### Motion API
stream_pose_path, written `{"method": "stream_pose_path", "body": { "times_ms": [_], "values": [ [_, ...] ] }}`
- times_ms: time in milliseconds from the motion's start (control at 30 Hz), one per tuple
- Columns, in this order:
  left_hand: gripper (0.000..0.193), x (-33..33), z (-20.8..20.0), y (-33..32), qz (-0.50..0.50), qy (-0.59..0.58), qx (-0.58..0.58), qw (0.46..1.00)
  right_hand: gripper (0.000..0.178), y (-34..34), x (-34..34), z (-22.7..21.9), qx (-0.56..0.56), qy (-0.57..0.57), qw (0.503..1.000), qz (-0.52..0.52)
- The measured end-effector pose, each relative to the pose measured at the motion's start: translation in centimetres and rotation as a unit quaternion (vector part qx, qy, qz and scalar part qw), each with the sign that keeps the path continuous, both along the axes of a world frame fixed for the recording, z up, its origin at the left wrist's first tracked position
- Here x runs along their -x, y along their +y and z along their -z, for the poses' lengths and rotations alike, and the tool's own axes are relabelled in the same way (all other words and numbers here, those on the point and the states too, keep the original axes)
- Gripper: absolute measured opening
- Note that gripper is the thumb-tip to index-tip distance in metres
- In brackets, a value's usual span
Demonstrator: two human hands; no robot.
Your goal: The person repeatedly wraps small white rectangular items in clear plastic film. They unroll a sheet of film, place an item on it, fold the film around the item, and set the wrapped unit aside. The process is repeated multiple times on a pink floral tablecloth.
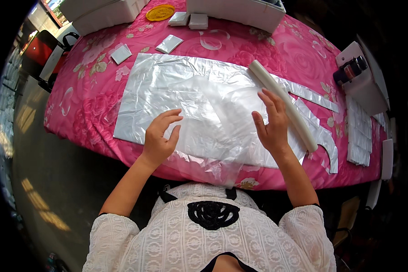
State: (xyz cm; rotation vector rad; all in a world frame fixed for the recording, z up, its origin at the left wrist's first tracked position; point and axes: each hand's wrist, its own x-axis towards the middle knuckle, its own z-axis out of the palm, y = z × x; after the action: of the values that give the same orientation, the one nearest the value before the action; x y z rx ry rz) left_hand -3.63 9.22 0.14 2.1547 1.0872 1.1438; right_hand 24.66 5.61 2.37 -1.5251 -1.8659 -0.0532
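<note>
A large silver foil sheet (158, 86) lies flat on a table with a pink flowered cloth (285, 50). Over its near part lies a clear thin plastic bag (217, 118), which hangs a little past the table's front edge. My left hand (161, 138) rests on the left part of the bag, fingers apart and slightly curled. My right hand (271, 121) hovers or rests at the bag's right side, fingers spread, holding nothing. Just right of that hand a long white foam tube (285, 104) lies slanted across the foil.
Cut silver foil strips (324, 136) lie right of the tube. Small foil packets (169, 44) and white pads (198, 21) sit at the back with a yellow round lid (160, 12). White foam boxes (235, 11) stand at the far edge; a stack of white pieces (359, 131) at right.
</note>
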Motion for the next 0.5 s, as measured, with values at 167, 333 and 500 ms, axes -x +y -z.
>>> {"method": "stream_pose_path", "body": {
  "times_ms": [167, 333, 500],
  "values": [
    [0.029, 5.2, 3.0, 0.4, -0.083, 0.132, 0.029, 0.987, 0.057, 2.7, 8.7, 2.8, 0.108, -0.002, 0.986, -0.123],
    [0.044, 5.2, 4.4, -1.4, 0.002, 0.218, 0.005, 0.976, 0.036, 7.1, 11.1, 6.6, 0.123, -0.01, 0.988, -0.09],
    [0.063, 4.7, 4.6, -1.6, 0.023, 0.294, 0.031, 0.955, 0.016, 9.3, 9.6, 7.0, 0.123, 0.119, 0.982, -0.076]
  ]
}}
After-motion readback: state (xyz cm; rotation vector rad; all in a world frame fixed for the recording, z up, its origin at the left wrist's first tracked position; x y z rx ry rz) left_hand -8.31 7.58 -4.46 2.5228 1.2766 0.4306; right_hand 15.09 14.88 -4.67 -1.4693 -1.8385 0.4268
